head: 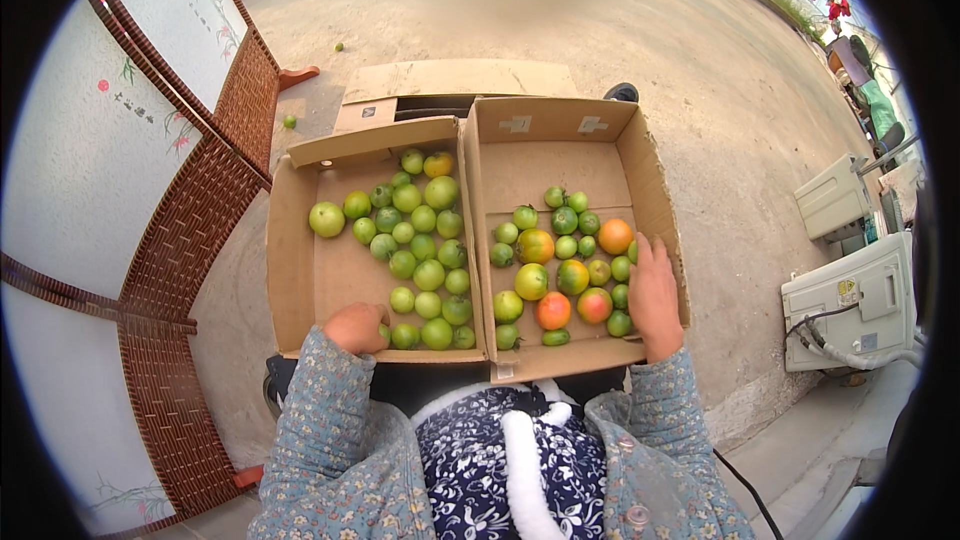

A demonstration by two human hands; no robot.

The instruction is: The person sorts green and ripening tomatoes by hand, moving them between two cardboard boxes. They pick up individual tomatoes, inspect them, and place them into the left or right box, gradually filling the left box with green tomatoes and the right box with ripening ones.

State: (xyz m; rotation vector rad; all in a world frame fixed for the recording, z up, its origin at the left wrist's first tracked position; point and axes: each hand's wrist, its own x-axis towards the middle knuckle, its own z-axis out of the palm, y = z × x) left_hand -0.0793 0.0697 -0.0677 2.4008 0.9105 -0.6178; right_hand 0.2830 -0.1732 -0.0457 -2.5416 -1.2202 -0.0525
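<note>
Two open cardboard boxes stand side by side before me. The left box point(337, 281) holds many green tomatoes point(428, 274), mostly along its right side. In its near left part my left hand point(356, 328) has curled fingers around a small green tomato point(385, 334), mostly hidden by the hand. The right box point(551, 169) holds green tomatoes point(564, 220) and several orange-tinged ones, such as a reddish-orange tomato point(553, 310). My right hand point(655, 292) reaches along this box's right wall, fingers extended, beside a partly covered green tomato point(633, 251). Its palm and thumb are hidden.
Behind the boxes is another cardboard box point(457, 80). A folding screen point(195, 217) rises at the left, near two loose green tomatoes point(290, 121) on the ground. Outdoor air-conditioner units point(847, 307) stand at the right. A dark shoe point(622, 93) shows past the right box.
</note>
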